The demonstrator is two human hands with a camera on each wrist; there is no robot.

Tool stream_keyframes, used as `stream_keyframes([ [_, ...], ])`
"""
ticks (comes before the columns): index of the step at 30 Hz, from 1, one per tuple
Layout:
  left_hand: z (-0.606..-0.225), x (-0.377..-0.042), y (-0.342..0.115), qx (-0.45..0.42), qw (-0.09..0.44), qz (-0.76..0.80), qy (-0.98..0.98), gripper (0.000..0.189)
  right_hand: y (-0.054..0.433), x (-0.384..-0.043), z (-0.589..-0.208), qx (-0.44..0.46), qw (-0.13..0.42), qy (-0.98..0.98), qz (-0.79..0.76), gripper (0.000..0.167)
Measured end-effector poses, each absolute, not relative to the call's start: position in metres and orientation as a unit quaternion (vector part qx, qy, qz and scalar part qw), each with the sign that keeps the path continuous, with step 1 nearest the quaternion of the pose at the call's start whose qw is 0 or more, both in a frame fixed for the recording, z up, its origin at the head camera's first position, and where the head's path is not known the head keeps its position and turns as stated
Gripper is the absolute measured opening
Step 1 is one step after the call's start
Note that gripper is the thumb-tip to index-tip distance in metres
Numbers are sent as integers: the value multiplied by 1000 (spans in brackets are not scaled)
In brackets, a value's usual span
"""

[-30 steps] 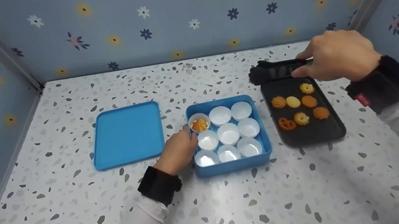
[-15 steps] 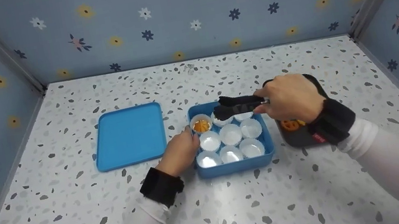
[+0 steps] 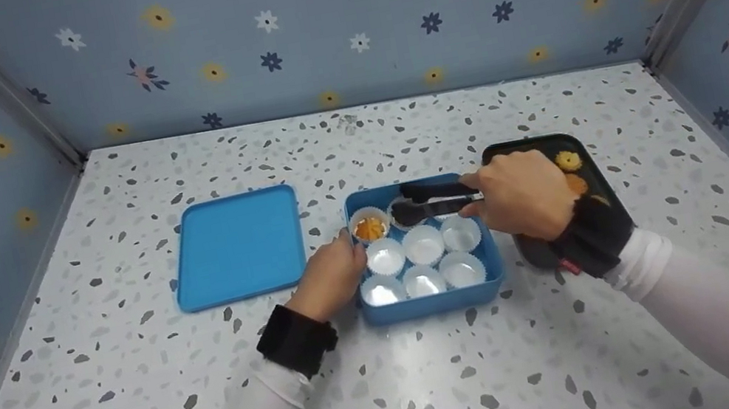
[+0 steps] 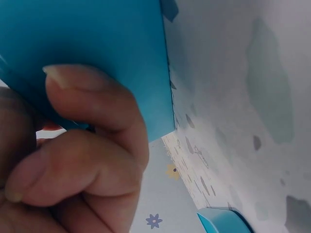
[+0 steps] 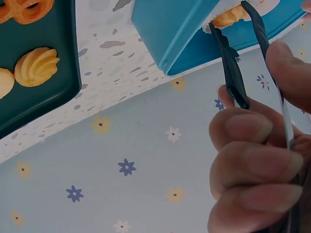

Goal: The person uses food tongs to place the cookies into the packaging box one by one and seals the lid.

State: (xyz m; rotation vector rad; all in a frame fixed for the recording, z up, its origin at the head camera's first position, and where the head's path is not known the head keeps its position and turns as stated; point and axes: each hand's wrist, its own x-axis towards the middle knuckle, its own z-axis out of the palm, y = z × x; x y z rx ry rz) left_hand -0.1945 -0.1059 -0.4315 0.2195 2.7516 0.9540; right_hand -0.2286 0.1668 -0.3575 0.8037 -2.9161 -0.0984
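Observation:
My left hand grips the left wall of a blue box holding white paper cups in rows. Orange-yellow snack pieces lie in the back-left cup. In my right hand is a pair of black tongs, tips over the back-middle cup and a little apart. The right wrist view has a golden cookie between or just behind the tong tips; whether they still clasp it I cannot tell. The left wrist view shows curled fingers against the box wall.
Right of the box lies a dark tray, partly under my right hand, bearing cookies and a pretzel. A blue lid lies flat on the speckled tabletop at left. Flowered walls enclose the back and sides.
My right hand has carried the tongs from above the tray's back edge leftward to the box, then lowered their tips to the back-middle cup. My left hand stays on the box.

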Motion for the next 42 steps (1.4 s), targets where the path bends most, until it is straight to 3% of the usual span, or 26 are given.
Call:
stream_keyframes([
  [10, -433, -195, -107, 102, 86, 308, 942, 54, 167, -230, -364, 250, 29, -967, -29, 44],
  [20, -433, -195, -107, 96, 88, 314, 940, 55, 184, -218, -347, 236, 36, -971, 12, 55],
  [29, -432, -196, -106, 91, 97, 319, 938, 57, 269, -196, -349, 110, 103, -982, 111, 68],
  [35, -433, -196, -106, 83, 104, 324, 937, 57, 331, -209, -374, -5, 55, -992, 115, 82],
  [42, -432, -196, -106, 81, 102, 325, 937, 56, 364, -220, -395, -48, 17, -992, 117, 87],
])
